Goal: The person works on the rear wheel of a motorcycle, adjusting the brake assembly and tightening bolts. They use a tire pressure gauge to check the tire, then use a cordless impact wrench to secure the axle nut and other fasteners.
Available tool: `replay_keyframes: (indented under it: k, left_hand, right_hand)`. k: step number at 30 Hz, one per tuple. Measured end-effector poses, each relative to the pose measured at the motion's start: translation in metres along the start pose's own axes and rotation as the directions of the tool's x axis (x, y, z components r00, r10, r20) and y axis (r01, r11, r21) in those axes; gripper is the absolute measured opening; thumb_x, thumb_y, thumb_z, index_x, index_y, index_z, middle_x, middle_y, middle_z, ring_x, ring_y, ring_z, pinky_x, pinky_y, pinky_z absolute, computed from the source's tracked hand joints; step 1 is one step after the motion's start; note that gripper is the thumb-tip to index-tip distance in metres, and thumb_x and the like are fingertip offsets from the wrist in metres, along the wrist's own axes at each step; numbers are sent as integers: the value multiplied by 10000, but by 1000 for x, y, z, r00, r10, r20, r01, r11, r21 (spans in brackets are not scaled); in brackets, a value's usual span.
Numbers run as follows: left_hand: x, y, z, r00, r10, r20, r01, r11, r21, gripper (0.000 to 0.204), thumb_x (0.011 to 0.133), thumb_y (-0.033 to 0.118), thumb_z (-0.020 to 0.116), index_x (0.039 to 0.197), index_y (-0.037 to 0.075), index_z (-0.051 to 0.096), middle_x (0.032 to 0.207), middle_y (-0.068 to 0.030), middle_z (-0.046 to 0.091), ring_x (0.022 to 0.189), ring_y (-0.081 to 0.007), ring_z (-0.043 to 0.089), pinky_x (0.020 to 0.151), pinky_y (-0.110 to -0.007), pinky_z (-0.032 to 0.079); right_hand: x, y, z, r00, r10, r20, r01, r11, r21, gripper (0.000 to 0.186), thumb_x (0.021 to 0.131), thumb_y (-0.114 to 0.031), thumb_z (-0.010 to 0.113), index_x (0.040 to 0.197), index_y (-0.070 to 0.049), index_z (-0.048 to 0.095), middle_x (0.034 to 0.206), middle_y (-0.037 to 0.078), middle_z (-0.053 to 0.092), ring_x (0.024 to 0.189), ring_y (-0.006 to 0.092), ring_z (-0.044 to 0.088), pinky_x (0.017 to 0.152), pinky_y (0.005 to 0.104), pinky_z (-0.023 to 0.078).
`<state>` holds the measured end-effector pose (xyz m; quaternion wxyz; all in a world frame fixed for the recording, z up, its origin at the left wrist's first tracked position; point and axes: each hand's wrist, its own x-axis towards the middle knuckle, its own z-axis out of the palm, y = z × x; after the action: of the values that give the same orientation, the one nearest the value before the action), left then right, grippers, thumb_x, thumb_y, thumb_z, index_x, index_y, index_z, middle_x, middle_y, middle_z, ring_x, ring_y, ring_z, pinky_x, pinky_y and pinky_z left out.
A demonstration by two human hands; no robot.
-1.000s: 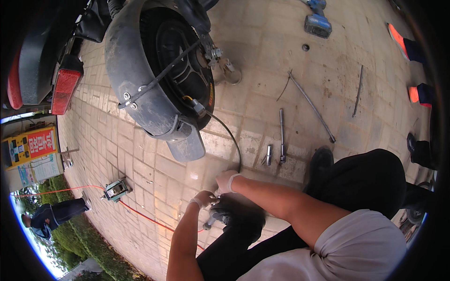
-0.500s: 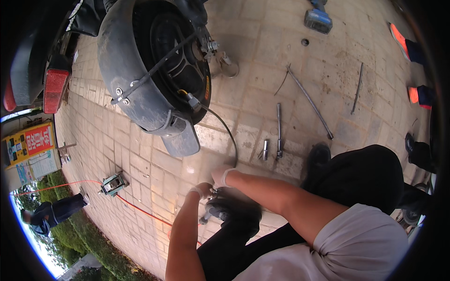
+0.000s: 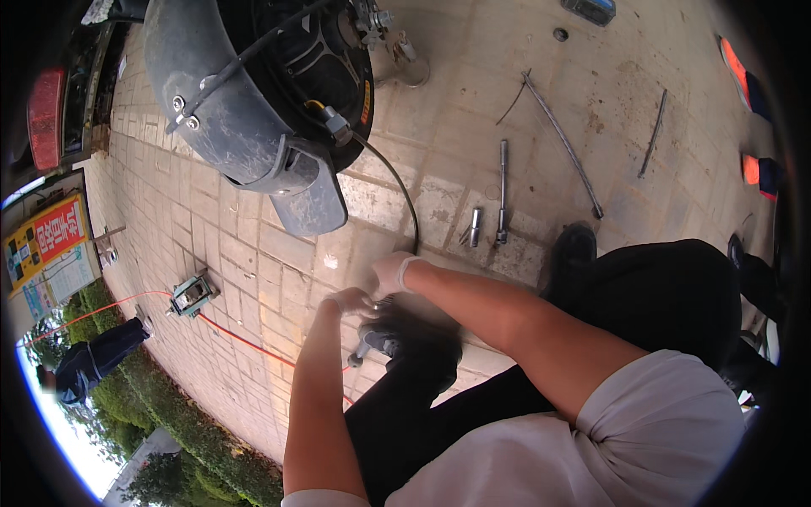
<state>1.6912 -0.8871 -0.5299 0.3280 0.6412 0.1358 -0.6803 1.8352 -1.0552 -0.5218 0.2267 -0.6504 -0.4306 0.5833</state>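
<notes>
Sliding up the view since half a second ago, the wheel (image 3: 317,63) and loose tools now sit higher, and the blue power tool (image 3: 591,8) is mostly cut off by the top edge. Both hands have stayed close together low in the middle. The left hand (image 3: 351,302) is curled beside a small shiny part, too blurred to name; the right hand (image 3: 391,270) is bent over, its fingertips hidden, so I cannot tell what either grips or how far it is open. Dark hose (image 3: 405,190) runs from a metal connector (image 3: 338,127) at the wheel, bowing rightward and down until it disappears at the right wrist; its far end is hidden. Around lie sunlit paving (image 3: 220,203), a socket bar (image 3: 503,190), a green device (image 3: 193,293) and, leftward, a standing person (image 3: 93,359).
</notes>
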Motion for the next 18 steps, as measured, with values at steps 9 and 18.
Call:
replay_keyframes:
  k: [9,18]
  left_hand:
    - [-20,26,23,954,-74,-291,54,996,-77,498,742,340,766,1086,-4,658,989,-194,689,942,-303,659,836,-361,502]
    - [-23,-7,51,882,-74,-465,-130,911,-391,425,848,254,701,1175,-6,627,1039,-146,691,965,-220,646,867,-323,482]
  right_hand:
    - [8,33,-9,947,-268,180,267,963,25,702,631,-121,804,1295,-175,582,969,127,680,748,242,656,643,358,530]
    - [22,48,4,950,-313,-13,313,947,78,542,710,-242,790,1210,-112,627,1049,144,687,943,275,652,866,353,481]
